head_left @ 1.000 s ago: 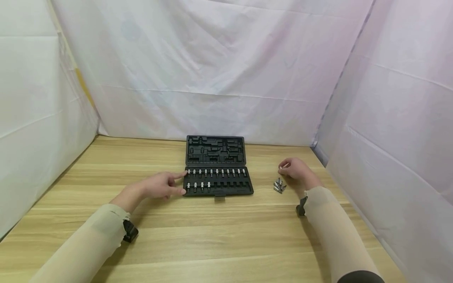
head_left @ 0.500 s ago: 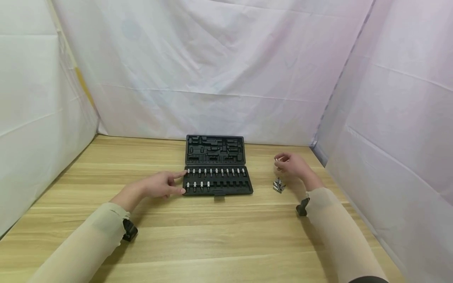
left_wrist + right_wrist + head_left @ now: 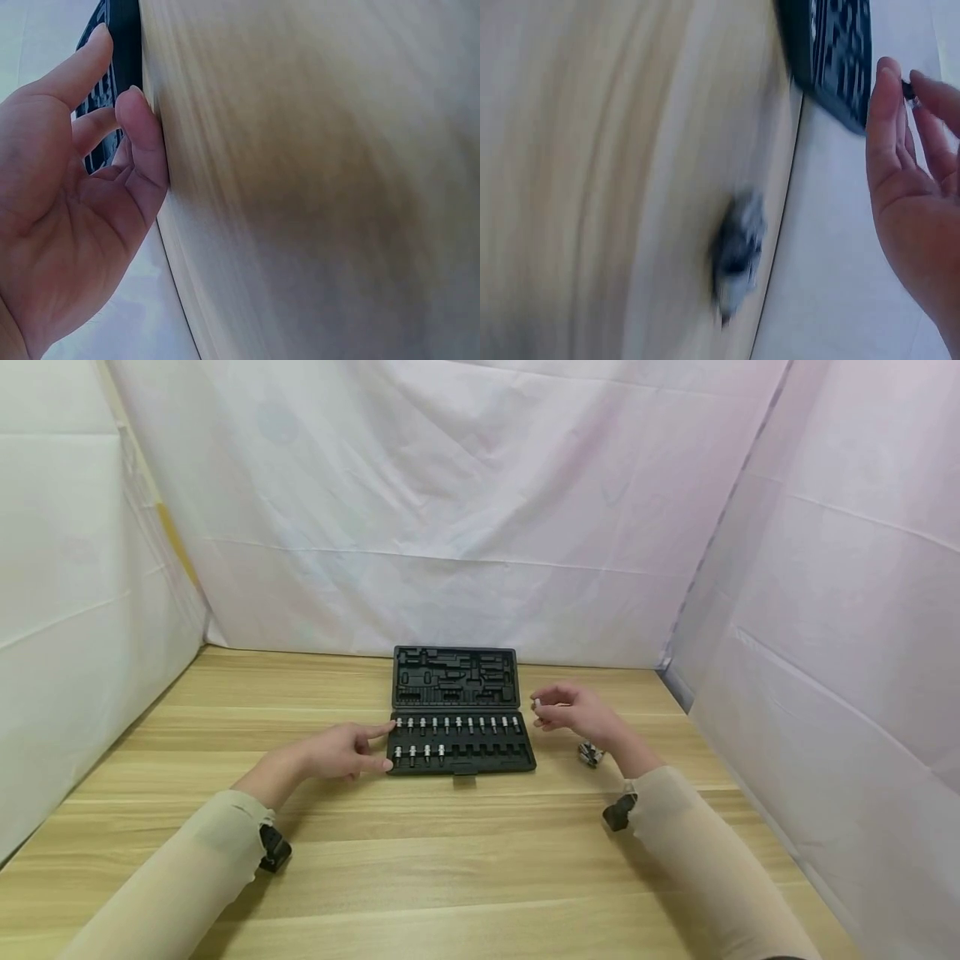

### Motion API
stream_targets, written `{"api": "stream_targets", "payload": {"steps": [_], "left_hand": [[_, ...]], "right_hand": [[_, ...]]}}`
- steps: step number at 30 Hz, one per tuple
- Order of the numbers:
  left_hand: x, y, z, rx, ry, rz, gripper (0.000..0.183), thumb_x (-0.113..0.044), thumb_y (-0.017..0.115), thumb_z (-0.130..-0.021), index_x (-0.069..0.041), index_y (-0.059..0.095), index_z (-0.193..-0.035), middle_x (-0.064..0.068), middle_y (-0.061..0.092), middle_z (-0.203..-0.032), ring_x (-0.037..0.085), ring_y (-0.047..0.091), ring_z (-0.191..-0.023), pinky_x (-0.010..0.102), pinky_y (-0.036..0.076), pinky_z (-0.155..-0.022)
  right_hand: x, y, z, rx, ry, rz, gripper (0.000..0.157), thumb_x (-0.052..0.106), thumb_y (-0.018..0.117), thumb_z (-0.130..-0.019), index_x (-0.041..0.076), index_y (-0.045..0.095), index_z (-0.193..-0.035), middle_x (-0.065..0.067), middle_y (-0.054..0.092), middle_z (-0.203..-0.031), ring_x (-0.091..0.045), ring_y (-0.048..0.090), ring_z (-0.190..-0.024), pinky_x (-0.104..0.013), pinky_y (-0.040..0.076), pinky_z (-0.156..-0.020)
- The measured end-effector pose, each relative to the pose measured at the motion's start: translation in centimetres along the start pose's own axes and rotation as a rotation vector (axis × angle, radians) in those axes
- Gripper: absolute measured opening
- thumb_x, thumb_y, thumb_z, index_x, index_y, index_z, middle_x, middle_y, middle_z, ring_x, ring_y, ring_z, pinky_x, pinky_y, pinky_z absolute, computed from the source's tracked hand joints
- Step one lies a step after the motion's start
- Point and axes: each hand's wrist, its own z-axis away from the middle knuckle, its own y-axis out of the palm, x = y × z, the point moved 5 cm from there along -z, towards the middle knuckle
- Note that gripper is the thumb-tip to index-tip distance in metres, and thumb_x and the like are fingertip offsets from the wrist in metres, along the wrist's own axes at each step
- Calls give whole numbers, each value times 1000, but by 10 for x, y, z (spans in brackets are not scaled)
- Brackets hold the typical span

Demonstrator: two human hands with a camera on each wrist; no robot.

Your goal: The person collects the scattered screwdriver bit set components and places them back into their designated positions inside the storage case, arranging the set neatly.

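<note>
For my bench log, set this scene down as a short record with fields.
Case: open on the table, lid at the back
Front row: four bits, all at its left end
Left hand: thumb and forefinger at the case's left edge
Right hand: pinches one bit beside the case
Pile: loose bits on the table, right of the case

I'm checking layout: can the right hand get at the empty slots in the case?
Probably yes: the right hand, pinching a small bit, is beside the case; the lid is open and the left hand is at its left side, leaving the empty slots uncovered.
</note>
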Motion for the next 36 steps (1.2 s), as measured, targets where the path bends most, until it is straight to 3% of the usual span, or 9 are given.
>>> {"api": "stream_targets", "payload": {"steps": [6,16,22,29,32,36], "left_hand": [[-1,0,1,1,-1,0,89,-39,78,-103,-19,30,-175,7,59,-87,19,59,-74,32,55,-66],[-1,0,1,2,-2,-3,89,-38,79,-103,-18,30,-175,6,57,-86,18,58,-72,32,55,-66],[-1,0,0,3,2,1,89,-37,78,-103,-18,30,-175,6,57,-86,19,59,-74,32,56,-67],[-2,1,1,4,10,-1,89,-38,79,-103,-18,30,-175,6,58,-87,19,60,-74,32,56,-67],[-2,1,2,2,12,1,89,-38,78,-103,-18,30,-175,6,57,-87,19,59,-75,32,56,-67],[-3,1,2,0,13,5,89,-39,78,-103,-18,30,-175,6,57,-87,19,59,-75,31,56,-66]], "right_hand": [[14,28,1,76,-9,-58,44,12,67,-109,-1,61,-151,-27,68,-140,-31,76,-118,-60,57,-112],[25,54,-5,107,-24,-50,42,13,74,-106,-3,65,-144,-19,70,-125,-25,79,-112,-48,64,-103],[28,66,-13,101,-48,9,38,13,79,-102,-1,71,-136,-11,75,-116,-23,77,-103,-44,67,-96],[27,86,-24,124,-30,64,27,18,81,-101,6,76,-125,-9,78,-117,-22,77,-102,-40,66,-92],[29,95,-27,121,-24,124,20,23,82,-101,11,80,-117,-4,80,-115,-20,74,-99,-37,64,-87],[34,105,-33,127,-31,197,13,27,84,-100,18,83,-109,3,82,-110,-16,72,-101,-36,60,-89]]}}
